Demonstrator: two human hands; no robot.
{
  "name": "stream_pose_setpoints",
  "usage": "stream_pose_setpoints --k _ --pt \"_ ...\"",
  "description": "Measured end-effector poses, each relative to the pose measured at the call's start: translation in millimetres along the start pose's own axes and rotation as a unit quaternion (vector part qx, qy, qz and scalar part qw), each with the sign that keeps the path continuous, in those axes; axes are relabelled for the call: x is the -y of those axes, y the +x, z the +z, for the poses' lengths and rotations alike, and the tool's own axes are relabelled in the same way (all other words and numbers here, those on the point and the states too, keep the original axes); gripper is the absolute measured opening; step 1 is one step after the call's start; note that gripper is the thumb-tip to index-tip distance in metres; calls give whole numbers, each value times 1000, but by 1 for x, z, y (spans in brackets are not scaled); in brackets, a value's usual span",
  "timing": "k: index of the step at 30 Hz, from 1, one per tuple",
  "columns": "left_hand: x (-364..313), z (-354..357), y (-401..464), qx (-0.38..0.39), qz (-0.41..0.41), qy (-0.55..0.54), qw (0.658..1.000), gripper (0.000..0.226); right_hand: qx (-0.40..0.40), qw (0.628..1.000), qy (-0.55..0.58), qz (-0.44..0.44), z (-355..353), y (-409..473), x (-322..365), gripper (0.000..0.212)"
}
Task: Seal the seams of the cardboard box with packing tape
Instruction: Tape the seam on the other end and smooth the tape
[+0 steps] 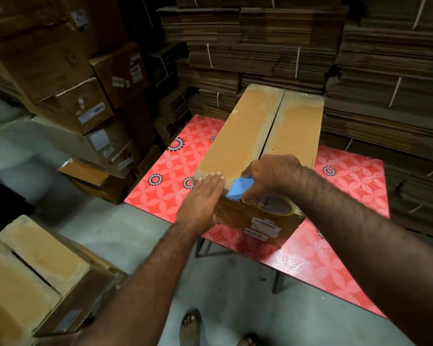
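Note:
A long brown cardboard box (248, 136) lies on a red patterned table (355, 181), its top flaps meeting in a centre seam that runs away from me. My left hand (201, 201) lies flat with straight fingers on the near left corner of the box. My right hand (270, 176) grips a blue tape dispenser (239, 187) at the near end of the seam. The roll of clear packing tape (276, 204) on it hangs over the near face of the box, which carries white labels.
Another closed brown box (33, 278) stands on the floor at the lower left. Stacked labelled cartons (85, 96) fill the left, and bundles of flat cardboard (360, 71) line the back and right. My feet (190, 325) stand on the grey floor below the table edge.

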State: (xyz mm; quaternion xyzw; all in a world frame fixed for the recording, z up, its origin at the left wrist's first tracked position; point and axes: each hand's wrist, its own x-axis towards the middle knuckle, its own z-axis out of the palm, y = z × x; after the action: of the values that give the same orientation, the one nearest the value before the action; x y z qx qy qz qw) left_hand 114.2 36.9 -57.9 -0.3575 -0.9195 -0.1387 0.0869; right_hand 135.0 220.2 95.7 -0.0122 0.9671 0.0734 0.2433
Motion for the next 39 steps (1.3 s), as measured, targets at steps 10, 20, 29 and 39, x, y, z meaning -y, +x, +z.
stream_pose_setpoints --k 10,20,29,39 --pt "29 -9 13 25 -12 43 999 81 -14 1000 -12 -14 -11 24 13 74" --pt "28 -12 11 44 -28 70 996 87 -34 998 53 -4 13 -4 -26 79" --pt "11 -13 12 45 -17 29 998 90 -14 999 20 27 4 2 -10 77" --pt "-6 1 12 40 16 57 997 97 -18 999 13 24 12 -12 -20 83"
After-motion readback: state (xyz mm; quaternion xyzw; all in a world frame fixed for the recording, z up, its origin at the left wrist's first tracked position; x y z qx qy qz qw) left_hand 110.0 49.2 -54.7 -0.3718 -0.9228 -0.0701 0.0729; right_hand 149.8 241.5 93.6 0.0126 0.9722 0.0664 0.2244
